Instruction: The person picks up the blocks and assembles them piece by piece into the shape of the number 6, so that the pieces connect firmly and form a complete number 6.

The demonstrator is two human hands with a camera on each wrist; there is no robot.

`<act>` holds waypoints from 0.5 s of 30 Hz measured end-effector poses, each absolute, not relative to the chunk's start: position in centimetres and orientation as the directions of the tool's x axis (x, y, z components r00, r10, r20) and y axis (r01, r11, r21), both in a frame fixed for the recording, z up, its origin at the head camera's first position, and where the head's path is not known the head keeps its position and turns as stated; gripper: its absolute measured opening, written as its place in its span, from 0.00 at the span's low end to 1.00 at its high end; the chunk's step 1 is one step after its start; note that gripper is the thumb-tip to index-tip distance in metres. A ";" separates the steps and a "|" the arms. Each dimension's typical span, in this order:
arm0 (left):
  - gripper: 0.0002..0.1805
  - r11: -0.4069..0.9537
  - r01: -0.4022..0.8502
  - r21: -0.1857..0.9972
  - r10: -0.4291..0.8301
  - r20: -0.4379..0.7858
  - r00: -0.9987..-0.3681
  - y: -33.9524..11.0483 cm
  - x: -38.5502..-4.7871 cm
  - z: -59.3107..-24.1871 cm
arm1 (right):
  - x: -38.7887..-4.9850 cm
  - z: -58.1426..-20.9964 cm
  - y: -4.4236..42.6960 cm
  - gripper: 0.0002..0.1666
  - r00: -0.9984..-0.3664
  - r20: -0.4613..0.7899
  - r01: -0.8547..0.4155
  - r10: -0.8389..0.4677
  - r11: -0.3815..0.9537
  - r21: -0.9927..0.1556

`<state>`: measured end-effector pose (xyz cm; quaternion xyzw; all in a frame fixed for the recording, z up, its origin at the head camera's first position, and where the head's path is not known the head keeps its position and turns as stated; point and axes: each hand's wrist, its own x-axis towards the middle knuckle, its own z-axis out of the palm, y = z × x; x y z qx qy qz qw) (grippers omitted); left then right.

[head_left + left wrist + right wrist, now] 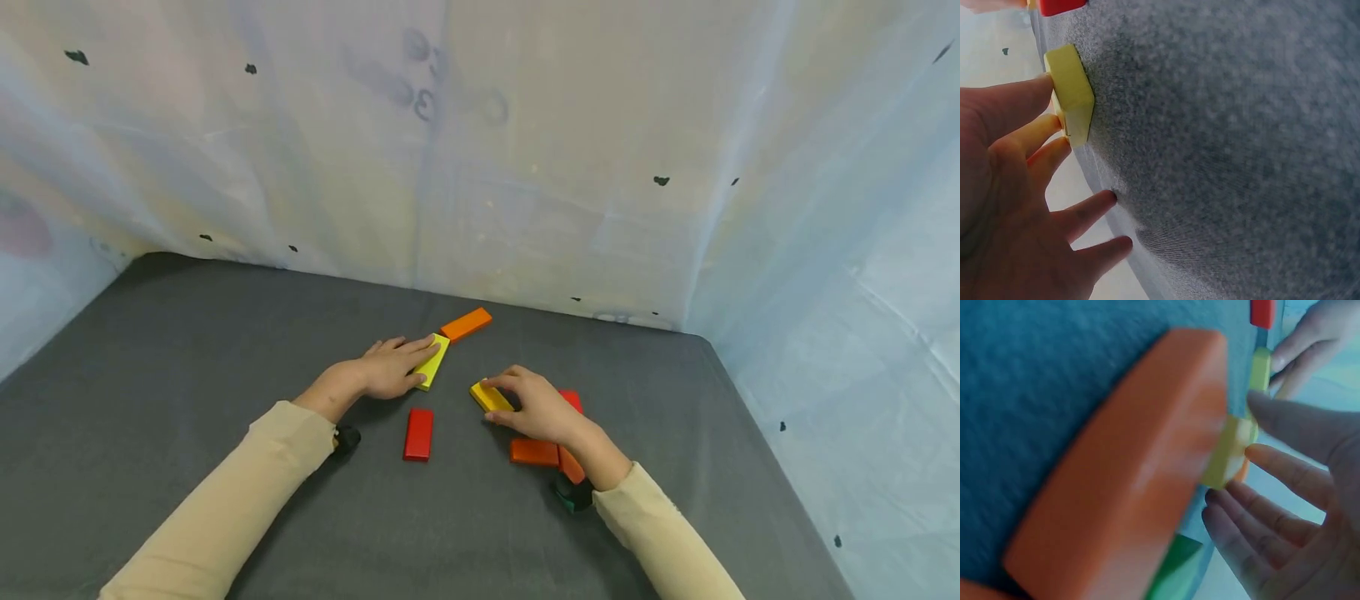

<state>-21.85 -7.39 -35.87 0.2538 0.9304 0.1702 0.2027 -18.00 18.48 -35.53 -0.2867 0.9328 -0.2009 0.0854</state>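
My left hand (390,368) rests with straight, spread fingers on a light yellow block (432,364). In the left wrist view, thumb and two fingertips touch that block's face, while the other two fingers spread away from it. My right hand (542,406) is over a darker yellow block (493,400), index fingertip touching it and thumb by its near edge. The right wrist view shows the fingers loosely extended around this block, the thumb seemingly apart from it. An orange block (467,324) lies at the far end of the light yellow one.
Between the hands lies a red block (418,434). Under and beside the right forearm are another red block (572,400) and two dark orange blocks (534,452). A green block (1175,569) shows in the right wrist view. Pale sheeting (525,208) hangs behind the grey cloth surface (450,533).
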 end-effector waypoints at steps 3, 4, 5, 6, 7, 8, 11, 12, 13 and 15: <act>0.31 0.811 0.379 0.446 0.536 -0.306 -0.787 -7.5 -21.8 -35.8 | -18.0 -35.8 18.2 0.25 -0.814 -0.038 -0.514 -0.579 0.750 -0.417; 0.31 0.808 0.373 0.457 0.537 -0.309 -0.785 -7.5 -21.7 -35.8 | -18.1 -35.9 18.2 0.25 -0.810 -0.039 -0.517 -0.585 0.744 -0.422; 0.31 0.804 0.368 0.467 0.539 -0.311 -0.782 -7.5 -21.7 -35.8 | -18.2 -35.9 18.1 0.24 -0.807 -0.039 -0.521 -0.590 0.740 -0.425; 0.31 0.801 0.365 0.475 0.541 -0.312 -0.781 -7.5 -21.7 -35.9 | -18.4 -35.9 18.0 0.24 -0.803 -0.038 -0.525 -0.595 0.735 -0.429; 0.31 0.798 0.364 0.480 0.542 -0.310 -0.781 -7.5 -21.7 -35.9 | -18.5 -35.9 17.9 0.25 -0.799 -0.037 -0.529 -0.601 0.729 -0.435; 0.31 0.797 0.364 0.483 0.543 -0.308 -0.781 -7.5 -21.7 -35.9 | -18.7 -35.9 17.7 0.25 -0.795 -0.035 -0.531 -0.605 0.723 -0.441; 0.31 0.798 0.363 0.481 0.541 -0.307 -0.783 -7.6 -21.8 -35.9 | -19.4 -35.8 17.1 0.29 -0.778 -0.032 -0.549 -0.628 0.703 -0.453; 0.31 0.799 0.362 0.481 0.540 -0.308 -0.783 -7.6 -21.9 -35.8 | -19.6 -35.8 16.8 0.31 -0.773 -0.035 -0.552 -0.633 0.698 -0.456; 0.31 0.800 0.360 0.480 0.539 -0.312 -0.783 -7.6 -21.9 -35.8 | -19.8 -35.8 16.6 0.32 -0.768 -0.038 -0.554 -0.640 0.692 -0.462; 0.32 0.804 0.356 0.475 0.535 -0.318 -0.783 -7.7 -21.9 -35.7 | -20.2 -35.8 16.1 0.32 -0.759 -0.047 -0.555 -0.650 0.682 -0.476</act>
